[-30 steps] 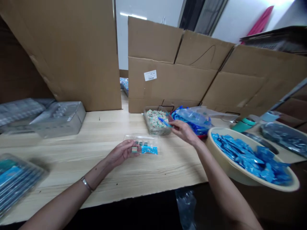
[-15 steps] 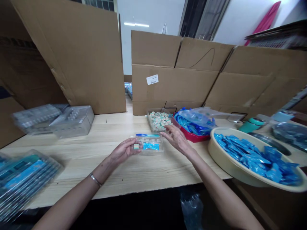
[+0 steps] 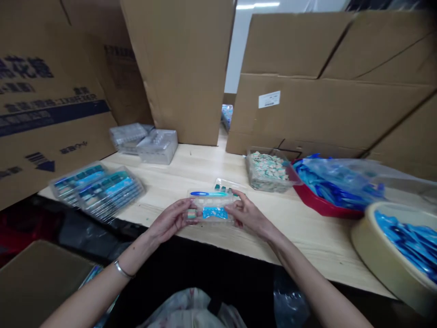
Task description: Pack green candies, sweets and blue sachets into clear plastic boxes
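Note:
Between my hands is a clear plastic tray (image 3: 210, 201), held near the table's front edge. In it lie a blue-and-turquoise stick (image 3: 209, 194) along the far side, a blue patterned packet (image 3: 215, 212) and a small striped block (image 3: 191, 213) at the left. My left hand (image 3: 172, 219) grips the tray's left end, thumb and fingers closed. At the right end my right hand (image 3: 250, 212) pinches the edge. Just behind, partly hidden by the held tray, another clear tray (image 3: 235, 184) with dark green pieces rests on the table.
A clear box of small pale-and-green pieces (image 3: 269, 167) stands behind my right hand. Right of it are a red basin (image 3: 316, 207) of blue packets and a cream tub (image 3: 372, 246). Filled trays (image 3: 112, 193) are stacked left, empty clear trays (image 3: 157, 146) beyond. Cardboard (image 3: 307, 114) walls the back.
The view has swung left and down. My right hand has come from above the tray's right side to grip its right end. The tray is now nearer the front edge.

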